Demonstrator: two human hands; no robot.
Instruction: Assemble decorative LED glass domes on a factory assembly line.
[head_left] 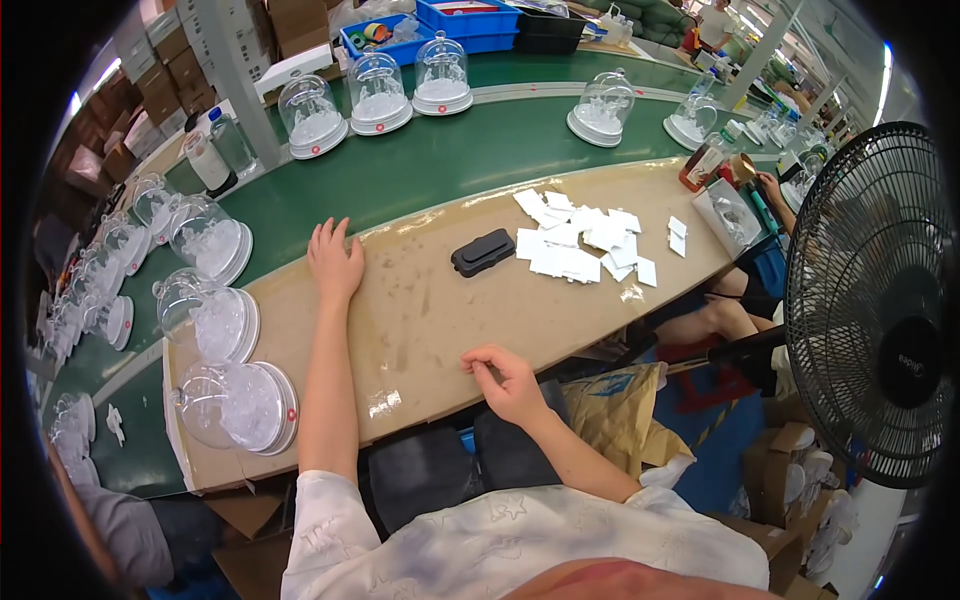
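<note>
My left hand (pixel 335 262) lies at the far edge of the brown-covered worktop (pixel 400 330), its fingers stretched out toward the green conveyor belt (pixel 430 160). Nothing is in it. At the worktop's near edge, my right hand (pixel 508 385) is loosely curled, thumb close to the index finger, and no object shows in it. A black oblong case (pixel 483 253) rests on the worktop between and beyond the hands. Just right of the case is a loose pile of flat white pieces (pixel 580 245). Two clear domes on white bases, a nearer dome (pixel 240 405) and a farther dome (pixel 215 318), lie left of my left forearm.
Several more domes (pixel 380 95) stand along the belt. A black fan (pixel 880 300) rises at the right. Bottles (pixel 708 160) and a white box (pixel 728 215) sit at the worktop's right end, near another person's hand (pixel 770 188). Blue bins (pixel 465 30) stand behind the belt.
</note>
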